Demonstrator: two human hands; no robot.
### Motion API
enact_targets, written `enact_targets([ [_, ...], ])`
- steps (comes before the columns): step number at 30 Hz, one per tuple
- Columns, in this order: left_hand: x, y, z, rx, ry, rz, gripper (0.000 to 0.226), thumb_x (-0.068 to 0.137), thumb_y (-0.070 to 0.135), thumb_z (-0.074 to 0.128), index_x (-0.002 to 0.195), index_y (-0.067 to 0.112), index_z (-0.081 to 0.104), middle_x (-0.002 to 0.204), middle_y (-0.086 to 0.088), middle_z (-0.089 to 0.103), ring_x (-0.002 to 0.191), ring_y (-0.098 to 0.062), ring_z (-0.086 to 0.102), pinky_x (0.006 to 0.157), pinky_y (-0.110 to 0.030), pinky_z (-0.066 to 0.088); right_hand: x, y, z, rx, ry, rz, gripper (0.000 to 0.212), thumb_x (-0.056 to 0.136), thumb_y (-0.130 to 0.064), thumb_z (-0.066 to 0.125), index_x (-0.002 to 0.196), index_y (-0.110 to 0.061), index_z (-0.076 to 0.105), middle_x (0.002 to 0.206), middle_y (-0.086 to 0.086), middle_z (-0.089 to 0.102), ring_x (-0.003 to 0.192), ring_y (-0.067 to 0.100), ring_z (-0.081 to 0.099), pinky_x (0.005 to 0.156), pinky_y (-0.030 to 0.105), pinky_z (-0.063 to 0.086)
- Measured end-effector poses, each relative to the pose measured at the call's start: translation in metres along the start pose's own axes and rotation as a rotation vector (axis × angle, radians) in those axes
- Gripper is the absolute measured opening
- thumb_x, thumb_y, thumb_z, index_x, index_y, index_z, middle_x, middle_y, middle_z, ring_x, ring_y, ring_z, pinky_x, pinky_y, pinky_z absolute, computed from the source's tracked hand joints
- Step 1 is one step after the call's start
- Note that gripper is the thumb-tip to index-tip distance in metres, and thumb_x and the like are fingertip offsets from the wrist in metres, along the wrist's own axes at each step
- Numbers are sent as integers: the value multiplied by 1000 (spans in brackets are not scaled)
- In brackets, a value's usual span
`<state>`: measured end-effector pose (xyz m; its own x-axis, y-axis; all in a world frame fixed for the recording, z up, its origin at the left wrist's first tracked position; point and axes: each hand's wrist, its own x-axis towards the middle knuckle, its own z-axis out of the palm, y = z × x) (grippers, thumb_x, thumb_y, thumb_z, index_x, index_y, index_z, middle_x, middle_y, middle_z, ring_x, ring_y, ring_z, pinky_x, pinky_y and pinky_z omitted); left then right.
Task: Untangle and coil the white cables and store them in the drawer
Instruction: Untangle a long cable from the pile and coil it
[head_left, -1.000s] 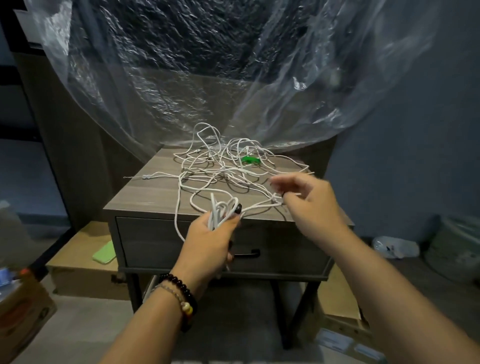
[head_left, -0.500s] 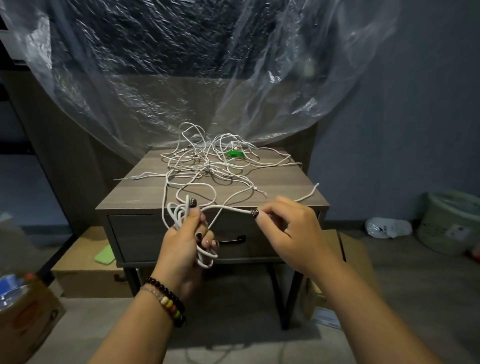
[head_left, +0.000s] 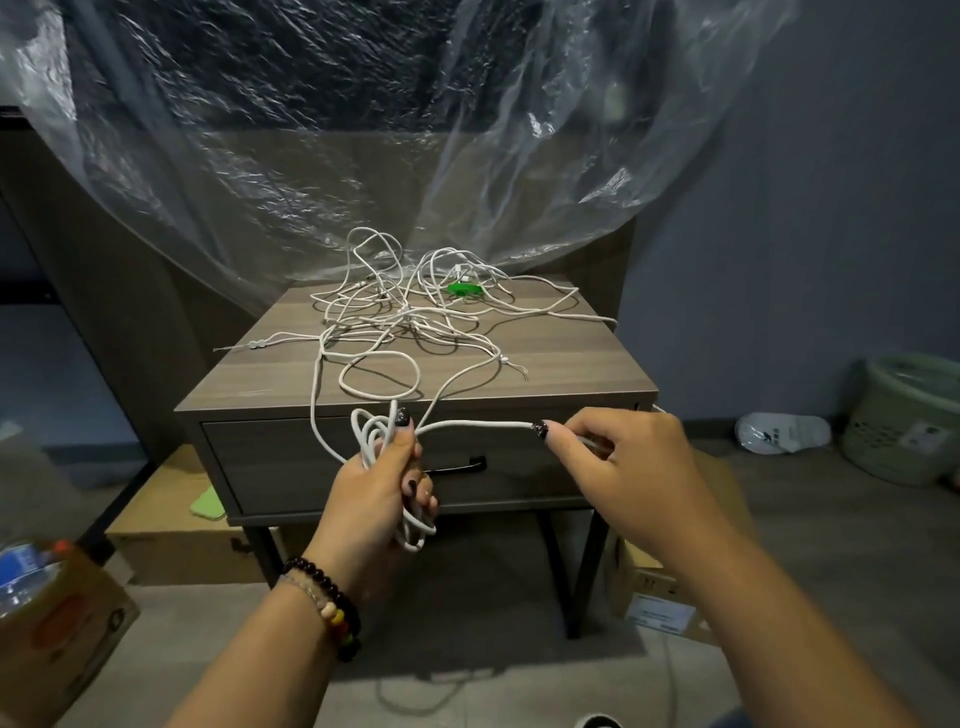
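A partly wound coil (head_left: 387, 457) of white cable is gripped in the left hand (head_left: 379, 499), fingers curled round the loops and thumb pressed on top; loops hang out below the fist. The right hand (head_left: 618, 467) is closed in a pinch on the same cable, a short taut run (head_left: 483, 425) being held level between the two hands in front of the closed drawer (head_left: 291, 467). The remaining cables (head_left: 405, 317) lie in a loose tangle on the table (head_left: 571, 364), a small green item (head_left: 464, 289) being caught among them at the back. A strand is seen to rise from the left hand back into the tangle, so the coil is judged not yet free. The cable is judged light, limp and somewhat springy: loops are likely to spread if the grip is relaxed, and snags are likely where strands cross. A hold across all loops at one point of the coil is advised, with the free run fed through a light pinch close to the coil. The drawer handle (head_left: 457, 464) is not yet touched. Plastic sheet (head_left: 311, 156) hangs behind the table.
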<state>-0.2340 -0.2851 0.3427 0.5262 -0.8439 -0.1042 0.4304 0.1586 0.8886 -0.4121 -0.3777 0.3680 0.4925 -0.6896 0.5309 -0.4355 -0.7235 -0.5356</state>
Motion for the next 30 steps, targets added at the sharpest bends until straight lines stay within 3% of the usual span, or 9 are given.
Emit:
enact_targets([
  [2,0,-5,2,31,-18,-20,28,98,28,46,73,15,44,48,3,35,40,-8,36,44,-21,39,-4,-2,2,89,-87,57,24,93,-33,55,75,-24,68,54,-15,55,57,5,53,50,16,35],
  [5,-4,-10,7,109,-81,-49,25,99,26,45,77,15,42,50,2,37,39,-9,36,42,-21,38,-7,-5,7,174,-111,38,24,96,-21,53,77,-24,66,57,-14,55,58,5,52,50,15,36],
  [10,-10,-11,6,245,-222,-116,22,98,23,43,87,7,54,55,-4,53,41,-12,48,41,-23,44,-9,-8,18,185,-72,12,19,96,-19,54,88,-21,70,62,-15,57,67,3,56,57,13,41],
  [14,-13,-11,-1,359,-268,-84,27,91,31,46,85,6,54,42,-1,43,28,-8,35,34,-17,33,-7,-8,20,179,-29,13,18,95,-18,55,89,-19,72,64,-16,58,69,1,57,58,11,41],
  [17,-18,-5,-4,257,-267,-136,30,81,37,49,80,8,53,37,2,32,25,-6,28,32,-14,26,-6,-10,23,178,-70,27,18,96,-22,54,91,-21,71,67,-14,60,70,2,57,57,14,43],
  [20,-20,7,-11,-22,-223,-221,30,85,37,49,66,14,45,35,6,25,24,-4,22,33,-13,15,-6,-11,26,163,-141,44,20,94,-30,53,89,-24,72,66,-11,62,66,6,57,55,23,45],
  [22,-18,15,-20,-136,-186,-213,37,87,39,48,59,17,38,36,8,24,25,-3,21,34,-16,12,-5,-12,26,183,-177,47,19,93,-32,55,86,-26,72,61,-12,60,61,6,55,52,20,41],
  [27,-21,24,-28,-202,-49,-197,39,92,37,48,59,19,40,43,6,29,31,-6,32,34,-15,32,-8,-22,32,232,-167,-65,13,94,-23,57,94,-24,71,63,-14,59,60,6,55,54,13,38],
  [30,-26,22,-24,-172,6,-156,36,98,36,43,69,15,45,61,-9,63,57,-19,68,54,-28,58,-15,-35,39,269,-62,-192,16,94,-20,55,108,-23,62,68,-12,58,60,10,55,52,15,39],
])
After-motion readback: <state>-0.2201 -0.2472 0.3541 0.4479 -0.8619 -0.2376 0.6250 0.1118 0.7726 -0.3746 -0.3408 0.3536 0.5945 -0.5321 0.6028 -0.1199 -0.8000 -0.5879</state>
